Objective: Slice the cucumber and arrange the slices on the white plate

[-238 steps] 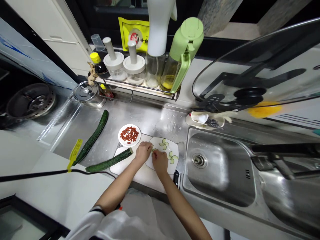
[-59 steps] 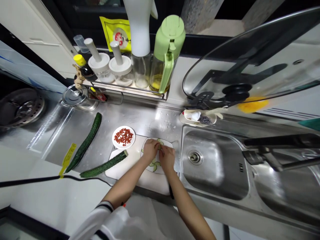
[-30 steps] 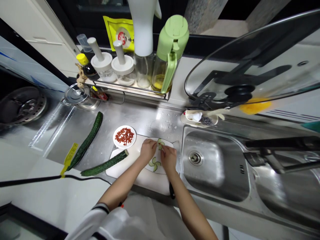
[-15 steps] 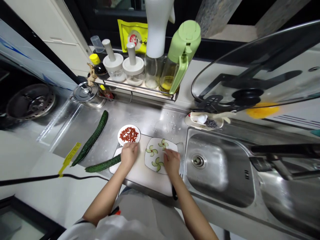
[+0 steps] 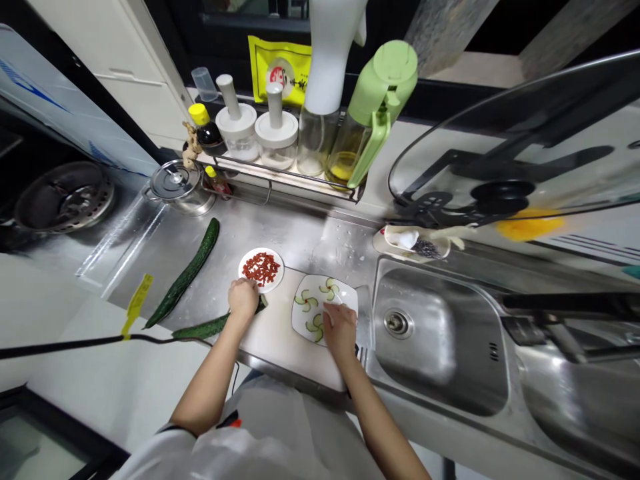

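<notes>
A green-topped jug stands beside a white-topped bottle on a railed shelf.

The left hand obscured a section of the near cucumber. The right hand covered part of the square plate. Fingertip contents were indeterminable. The glass lid, far right, was cut off.

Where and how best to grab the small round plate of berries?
Probably by the plate's left rim, coming in low from the left, thumb on top, fingers beneath, kept level. The loose red berries leave a bare edge there, and that side faces steel counter; the cutting board lies on the right, the left hand at the near edge.
</notes>
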Demonstrator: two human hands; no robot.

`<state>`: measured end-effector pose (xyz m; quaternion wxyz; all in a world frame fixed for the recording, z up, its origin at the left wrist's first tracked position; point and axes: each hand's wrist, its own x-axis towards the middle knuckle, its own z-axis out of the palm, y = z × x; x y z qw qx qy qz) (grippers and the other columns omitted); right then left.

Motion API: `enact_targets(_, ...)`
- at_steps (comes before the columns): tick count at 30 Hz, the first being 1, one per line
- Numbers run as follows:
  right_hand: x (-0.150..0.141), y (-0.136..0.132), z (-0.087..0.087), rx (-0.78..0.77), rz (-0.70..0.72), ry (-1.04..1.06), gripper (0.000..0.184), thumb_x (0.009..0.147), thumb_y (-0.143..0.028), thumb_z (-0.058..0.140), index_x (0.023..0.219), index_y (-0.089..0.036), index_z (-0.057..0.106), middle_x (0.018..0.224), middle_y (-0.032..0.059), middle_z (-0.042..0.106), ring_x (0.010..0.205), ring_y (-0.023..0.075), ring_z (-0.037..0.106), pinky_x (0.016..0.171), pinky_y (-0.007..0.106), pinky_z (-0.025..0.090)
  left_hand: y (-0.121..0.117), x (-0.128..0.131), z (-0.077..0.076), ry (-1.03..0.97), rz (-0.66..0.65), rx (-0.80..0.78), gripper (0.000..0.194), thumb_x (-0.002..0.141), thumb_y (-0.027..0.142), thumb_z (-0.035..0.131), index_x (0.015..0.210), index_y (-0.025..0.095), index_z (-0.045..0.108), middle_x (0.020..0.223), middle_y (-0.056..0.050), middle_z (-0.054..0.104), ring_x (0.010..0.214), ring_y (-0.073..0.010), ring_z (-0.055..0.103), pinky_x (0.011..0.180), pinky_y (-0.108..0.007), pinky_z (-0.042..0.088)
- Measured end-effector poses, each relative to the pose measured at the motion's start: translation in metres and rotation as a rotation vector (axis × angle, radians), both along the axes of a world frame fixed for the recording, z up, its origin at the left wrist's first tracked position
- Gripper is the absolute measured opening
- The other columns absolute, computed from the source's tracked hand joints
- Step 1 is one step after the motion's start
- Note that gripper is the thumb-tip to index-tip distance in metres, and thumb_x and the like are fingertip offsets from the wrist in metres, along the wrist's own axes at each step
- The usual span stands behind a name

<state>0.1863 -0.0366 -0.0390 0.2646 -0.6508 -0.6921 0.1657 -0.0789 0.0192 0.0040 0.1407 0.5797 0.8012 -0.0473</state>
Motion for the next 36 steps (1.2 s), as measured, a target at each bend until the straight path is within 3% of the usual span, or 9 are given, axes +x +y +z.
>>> enact_targets(6,-0.002,-0.002,0.003,0.0,0.014,0.003,0.029,0.083,-0.015,0.048,0.102,-0.016,0.07,0.096,0.0079,0.067,0.089,0.0213,0.05,0.086,0.036,0.038,0.004,0.001,-0.003,-0.056,0.065,0.0,0.027,0.084,0.023,0.049,0.096,0.022,0.073,0.098,-0.008,0.069,0.094,-0.0201,0.06,0.083,-0.027,0.042)
enact_targets(16,-0.005,-0.003,0.008,-0.011,0.021,0.013,0.03,0.082,-0.017,0.047,0.101,-0.018,0.07,0.095,0.0076,0.067,0.09,0.0224,0.049,0.084,0.037,0.04,0.005,0.001,-0.002,-0.093,0.128,0.022,0.026,0.083,0.026,0.048,0.09,0.018,0.072,0.093,-0.011,0.069,0.089,-0.0221,0.061,0.077,-0.028,0.044)
enact_targets(23,0.003,-0.006,0.008,-0.002,0.026,0.019,0.028,0.085,-0.021,0.047,0.101,-0.017,0.07,0.095,0.008,0.069,0.089,0.0219,0.055,0.086,0.038,0.038,-0.004,-0.001,0.002,-0.195,0.105,0.192,0.022,0.083,0.027,0.051,0.083,0.018,0.071,0.088,-0.009,0.069,0.089,-0.0215,0.061,0.084,-0.03,0.043)
enact_targets(26,0.011,-0.01,0.009,0.021,0.003,0.03,0.027,0.086,-0.023,0.047,0.101,-0.017,0.069,0.096,0.0085,0.069,0.09,0.022,0.056,0.087,0.038,0.039,-0.01,0.015,0.005,-0.358,0.014,0.316,0.019,0.083,0.026,0.052,0.08,0.019,0.07,0.087,-0.007,0.07,0.087,-0.02,0.062,0.085,-0.031,0.044)
enact_targets(30,0.029,-0.018,0.008,0.048,-0.064,0.039,0.027,0.087,-0.026,0.047,0.099,-0.017,0.069,0.097,0.0086,0.069,0.09,0.0217,0.057,0.086,0.037,0.039,-0.018,0.059,0.005,-0.589,-0.122,0.424,0.014,0.082,0.022,0.057,0.082,0.019,0.07,0.085,-0.005,0.069,0.084,-0.0184,0.061,0.083,-0.031,0.046)
enact_targets(36,0.055,-0.032,0.005,0.051,-0.152,0.011,0.028,0.087,-0.029,0.045,0.096,-0.017,0.069,0.091,0.0075,0.07,0.085,0.0207,0.058,0.083,0.037,0.039,-0.026,0.129,-0.01,-0.631,-0.354,0.343,0.012,0.083,0.02,0.058,0.085,0.019,0.07,0.083,-0.005,0.066,0.086,-0.0185,0.058,0.083,-0.033,0.046)
